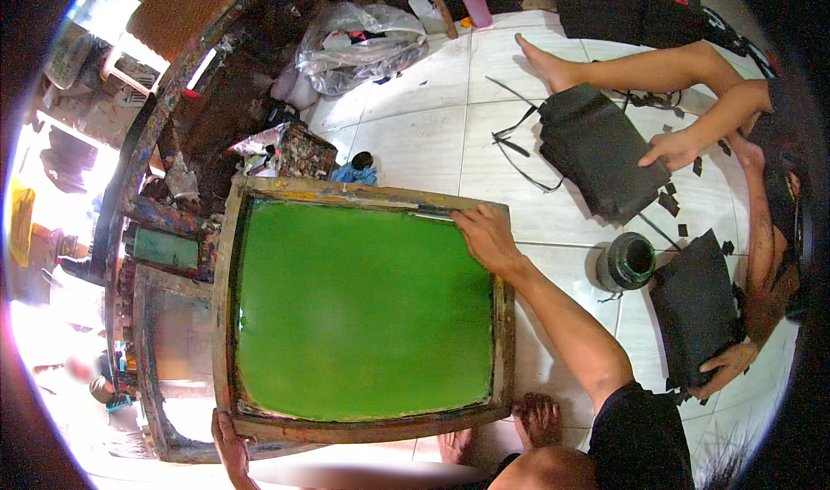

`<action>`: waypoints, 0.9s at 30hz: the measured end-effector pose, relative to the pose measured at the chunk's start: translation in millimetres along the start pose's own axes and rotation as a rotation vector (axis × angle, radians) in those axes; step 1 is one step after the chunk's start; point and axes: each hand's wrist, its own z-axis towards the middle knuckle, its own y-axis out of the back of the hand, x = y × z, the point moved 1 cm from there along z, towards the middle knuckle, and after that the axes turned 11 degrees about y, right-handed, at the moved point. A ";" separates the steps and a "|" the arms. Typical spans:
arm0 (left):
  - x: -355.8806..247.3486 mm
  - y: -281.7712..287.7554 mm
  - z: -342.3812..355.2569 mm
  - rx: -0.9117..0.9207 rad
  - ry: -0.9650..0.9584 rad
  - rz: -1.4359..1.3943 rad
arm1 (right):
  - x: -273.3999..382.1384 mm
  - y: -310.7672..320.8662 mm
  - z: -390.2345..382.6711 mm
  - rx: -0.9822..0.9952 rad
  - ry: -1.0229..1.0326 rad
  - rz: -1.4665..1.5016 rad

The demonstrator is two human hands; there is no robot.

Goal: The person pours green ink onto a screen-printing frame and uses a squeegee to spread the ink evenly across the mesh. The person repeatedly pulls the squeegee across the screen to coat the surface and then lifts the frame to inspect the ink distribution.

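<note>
A wooden-framed printing screen is tilted up in front of me, its mesh coated in even green. My left hand grips the frame's near left corner, the thumb side along the wood. At the far right corner, my right hand is closed on a thin, pale flat strip. That strip lies against the green along the far inner edge of the frame. Part of it is hidden under my fingers, so its exact kind is unclear.
A second wooden frame leans on the left. To the right, a co-worker holds black sheets and another black piece; a dark-rimmed jar stands between. Farther back are a plastic bag, a paint-crusted box and a pink bottle.
</note>
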 end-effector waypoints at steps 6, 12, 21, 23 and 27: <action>15.9 0.9 5.8 -0.132 0.065 0.014 | -12.5 -16.1 -8.9 0.205 0.082 0.119; 21.0 -4.0 12.5 -0.154 0.085 0.020 | 58.1 -0.1 -103.8 0.348 0.255 0.148; 10.3 -9.2 5.6 -0.151 0.051 0.044 | 163.2 37.8 -203.6 0.742 0.112 0.720; 8.4 -10.9 2.3 -0.181 0.079 0.105 | 151.1 40.0 -183.2 0.850 0.077 0.974; 3.3 -13.7 -11.0 -0.198 0.029 0.076 | 104.8 51.7 -91.0 1.038 0.069 1.182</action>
